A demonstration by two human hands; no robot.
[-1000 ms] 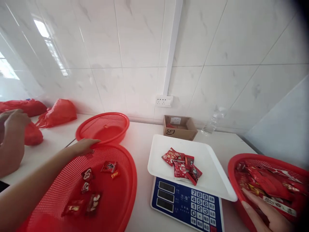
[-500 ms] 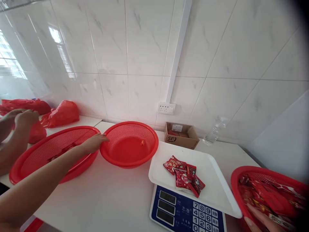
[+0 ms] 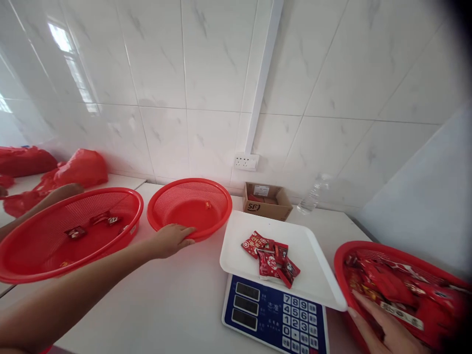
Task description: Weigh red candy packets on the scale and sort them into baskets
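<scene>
My left hand (image 3: 172, 239) reaches across the white table, its fingers spread against the front rim of a small round red basket (image 3: 217, 196); one small red packet lies inside that basket. My right hand (image 3: 387, 328) lies flat, fingers extended, on the red snack packets (image 3: 391, 285) that fill a red basket (image 3: 341, 255) at the right edge. Between my hands stands a blue digital scale (image 3: 275, 314). On its white tray (image 3: 317, 275) lies a small pile of red packets (image 3: 271, 256).
A large oval red basket (image 3: 22, 265) with a few packets sits at the left. Another person's arm (image 3: 55, 194) reaches behind it. Red plastic bags (image 3: 79, 167) lie by the tiled wall. A small cardboard box (image 3: 266, 200) and a clear bottle (image 3: 311, 196) stand at the back.
The large oval basket has slid from in front of me to the left. My left hand left its rim and now rests at the small round basket's front rim. My right hand stays in the right basket.
</scene>
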